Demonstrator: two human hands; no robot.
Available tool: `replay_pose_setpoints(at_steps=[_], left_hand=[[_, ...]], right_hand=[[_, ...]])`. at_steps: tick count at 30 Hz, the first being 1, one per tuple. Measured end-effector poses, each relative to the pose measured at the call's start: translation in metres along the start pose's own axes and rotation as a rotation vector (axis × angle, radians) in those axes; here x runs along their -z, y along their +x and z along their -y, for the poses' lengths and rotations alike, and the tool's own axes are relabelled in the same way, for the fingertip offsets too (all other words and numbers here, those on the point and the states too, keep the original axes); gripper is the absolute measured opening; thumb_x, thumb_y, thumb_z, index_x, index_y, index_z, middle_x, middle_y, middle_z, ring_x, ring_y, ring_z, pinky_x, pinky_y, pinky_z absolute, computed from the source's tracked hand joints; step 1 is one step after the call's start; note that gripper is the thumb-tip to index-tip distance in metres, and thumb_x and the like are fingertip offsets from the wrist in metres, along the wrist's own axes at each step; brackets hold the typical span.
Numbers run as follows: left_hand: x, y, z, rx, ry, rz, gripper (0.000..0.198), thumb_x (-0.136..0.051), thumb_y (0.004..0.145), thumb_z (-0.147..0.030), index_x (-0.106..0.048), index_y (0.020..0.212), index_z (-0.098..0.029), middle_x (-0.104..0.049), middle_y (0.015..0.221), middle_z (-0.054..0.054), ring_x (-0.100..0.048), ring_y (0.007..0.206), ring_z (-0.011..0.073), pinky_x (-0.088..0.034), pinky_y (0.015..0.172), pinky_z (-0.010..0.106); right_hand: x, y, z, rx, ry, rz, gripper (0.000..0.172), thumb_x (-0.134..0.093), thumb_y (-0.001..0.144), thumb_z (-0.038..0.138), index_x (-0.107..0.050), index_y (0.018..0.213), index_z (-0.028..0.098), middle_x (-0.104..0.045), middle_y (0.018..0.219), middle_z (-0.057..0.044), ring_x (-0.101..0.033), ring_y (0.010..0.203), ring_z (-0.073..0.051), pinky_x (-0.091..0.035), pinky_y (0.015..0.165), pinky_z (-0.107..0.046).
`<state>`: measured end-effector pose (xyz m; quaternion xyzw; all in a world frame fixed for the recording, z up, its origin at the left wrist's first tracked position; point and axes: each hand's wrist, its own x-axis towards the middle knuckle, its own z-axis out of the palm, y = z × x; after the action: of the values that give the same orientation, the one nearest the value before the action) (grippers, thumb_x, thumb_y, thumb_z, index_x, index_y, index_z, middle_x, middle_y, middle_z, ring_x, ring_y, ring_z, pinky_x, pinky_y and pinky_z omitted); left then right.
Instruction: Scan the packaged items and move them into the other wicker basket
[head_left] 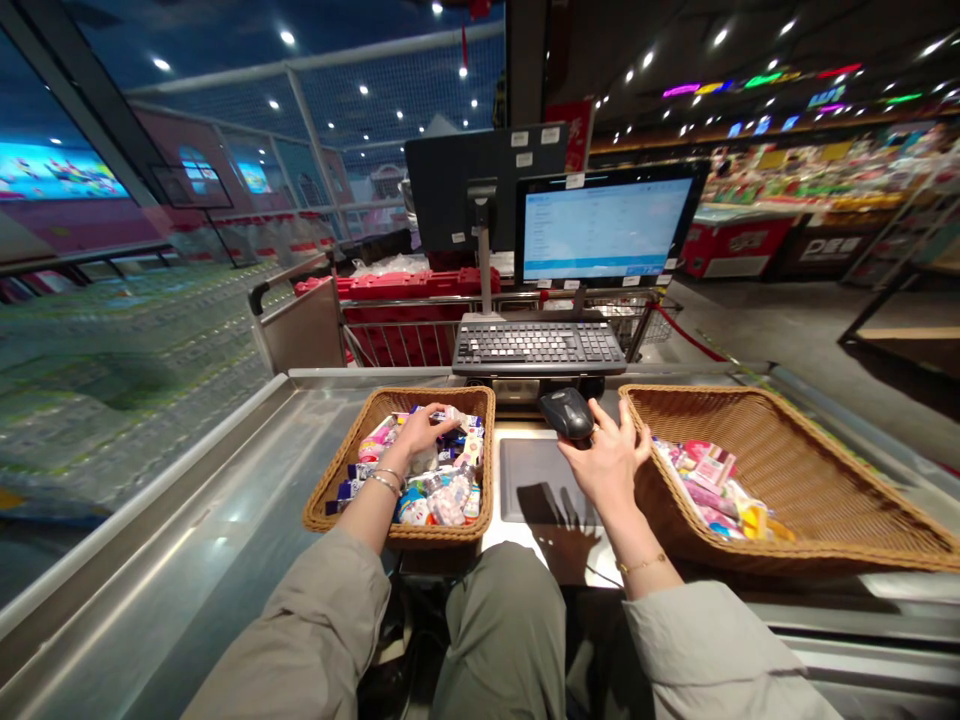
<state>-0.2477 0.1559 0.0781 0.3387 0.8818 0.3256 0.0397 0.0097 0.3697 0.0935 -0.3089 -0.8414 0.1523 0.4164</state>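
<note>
My left hand reaches into the left wicker basket, which is full of small coloured packets; its fingers curl round one packet near the basket's far side. My right hand is raised over the dark scanner plate, fingers wrapped on the black handheld scanner. The right wicker basket holds a few packets at its left end, just beside my right hand.
A keyboard and lit monitor stand behind the scanner, with a second screen's back to the left. A red cart sits beyond the steel counter. Shop shelves lie at the far right.
</note>
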Motion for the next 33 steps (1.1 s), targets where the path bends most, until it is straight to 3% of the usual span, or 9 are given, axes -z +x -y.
replay_pose_setpoints(at_steps=[3, 8, 12, 16, 28, 33], left_hand=[[0.007, -0.003, 0.007, 0.061, 0.108, 0.012, 0.046, -0.070, 0.083, -0.056, -0.075, 0.113, -0.022, -0.078, 0.118, 0.009, -0.071, 0.111, 0.0287, -0.052, 0.101, 0.039], [0.007, -0.008, 0.009, 0.164, 0.319, -0.027, 0.056, -0.072, 0.082, -0.059, -0.073, 0.124, -0.024, -0.072, 0.130, 0.017, -0.057, 0.129, 0.0430, -0.041, 0.107, 0.060], [-0.003, -0.011, 0.001, 0.059, 0.493, -0.035, 0.060, -0.071, 0.081, -0.063, -0.067, 0.134, -0.034, -0.052, 0.157, 0.010, -0.037, 0.147, 0.0432, -0.026, 0.116, 0.068], [-0.011, -0.013, -0.007, -0.015, 0.689, 0.003, 0.048, -0.068, 0.085, -0.060, -0.071, 0.126, -0.035, -0.051, 0.158, 0.008, -0.032, 0.149, 0.0455, -0.017, 0.114, 0.078], [-0.016, -0.010, -0.002, 0.041, 0.774, 0.022, 0.033, -0.072, 0.083, -0.054, -0.078, 0.107, -0.031, -0.054, 0.155, 0.008, -0.030, 0.150, 0.0478, -0.014, 0.114, 0.079], [-0.015, -0.012, -0.008, -0.004, 0.781, 0.017, 0.023, -0.070, 0.088, -0.048, -0.080, 0.097, -0.029, -0.059, 0.151, 0.007, -0.035, 0.148, 0.0448, -0.013, 0.114, 0.080]], right_hand=[[0.000, 0.000, 0.001, -0.003, 0.002, 0.000, 0.021, -0.066, 0.078, 0.040, -0.074, 0.084, 0.022, -0.066, 0.140, -0.009, -0.030, 0.151, -0.036, -0.012, 0.119, -0.070], [-0.001, 0.000, 0.001, 0.006, 0.001, 0.005, 0.022, -0.065, 0.078, 0.040, -0.074, 0.084, 0.022, -0.066, 0.140, -0.009, -0.030, 0.150, -0.037, -0.012, 0.118, -0.069], [0.000, 0.000, 0.000, 0.011, -0.003, 0.012, 0.022, -0.065, 0.078, 0.041, -0.074, 0.083, 0.022, -0.066, 0.139, -0.009, -0.030, 0.150, -0.037, -0.013, 0.118, -0.070], [0.001, 0.000, 0.000, 0.000, -0.006, 0.018, 0.021, -0.066, 0.078, 0.039, -0.074, 0.084, 0.022, -0.066, 0.140, -0.009, -0.029, 0.151, -0.037, -0.013, 0.118, -0.070], [0.003, 0.000, -0.001, -0.013, 0.007, 0.006, 0.021, -0.065, 0.078, 0.039, -0.074, 0.086, 0.021, -0.066, 0.140, -0.008, -0.031, 0.150, -0.037, -0.012, 0.118, -0.068], [0.005, 0.000, 0.000, -0.019, 0.014, 0.001, 0.021, -0.065, 0.078, 0.038, -0.074, 0.087, 0.022, -0.067, 0.139, -0.008, -0.031, 0.150, -0.036, -0.011, 0.119, -0.069]])
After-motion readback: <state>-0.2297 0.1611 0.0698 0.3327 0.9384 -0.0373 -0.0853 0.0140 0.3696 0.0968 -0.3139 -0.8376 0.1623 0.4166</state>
